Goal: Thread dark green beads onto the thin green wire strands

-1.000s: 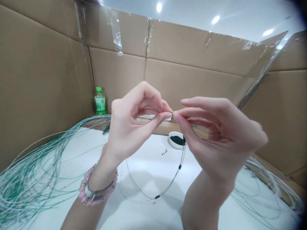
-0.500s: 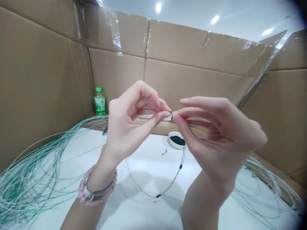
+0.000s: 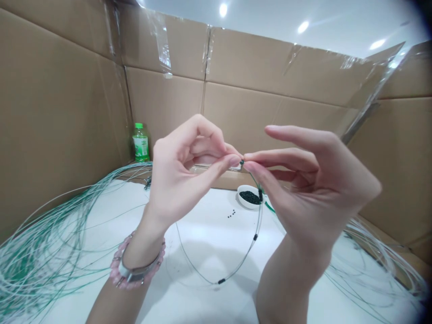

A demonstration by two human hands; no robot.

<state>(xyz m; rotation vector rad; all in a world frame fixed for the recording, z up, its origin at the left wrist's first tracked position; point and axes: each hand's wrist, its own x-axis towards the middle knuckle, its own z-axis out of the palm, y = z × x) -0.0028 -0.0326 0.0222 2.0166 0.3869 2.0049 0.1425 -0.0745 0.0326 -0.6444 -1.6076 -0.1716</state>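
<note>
At the centre, my left hand [image 3: 189, 173] pinches thumb and forefinger on a thin cord [image 3: 255, 179]. Facing it, my right hand [image 3: 303, 180] is closed in a pinch at the same spot, its forefinger raised. A tiny dark green bead [image 3: 242, 162] shows between the two sets of fingertips. From there the cord hangs in a loop over the table, its other side passing behind my left wrist. Along it sit a black sleeve [image 3: 260, 195], a smaller black piece [image 3: 255, 237] and a low black piece [image 3: 221, 281]. The fingertips partly hide what they grip.
A white bowl [image 3: 239, 196] of small dark pieces stands behind the loop, with several loose black bits [image 3: 231, 214] in front. Green and white cords [image 3: 67, 234] spread at left, more cords [image 3: 381, 252] at right. A green bottle [image 3: 140, 143] stands near the cardboard wall [image 3: 162, 103].
My right hand has shifted slightly up and right, its raised finger lifting higher. The dark bead and a black sleeve on the cord now show more clearly. My left hand stays nearly still.
</note>
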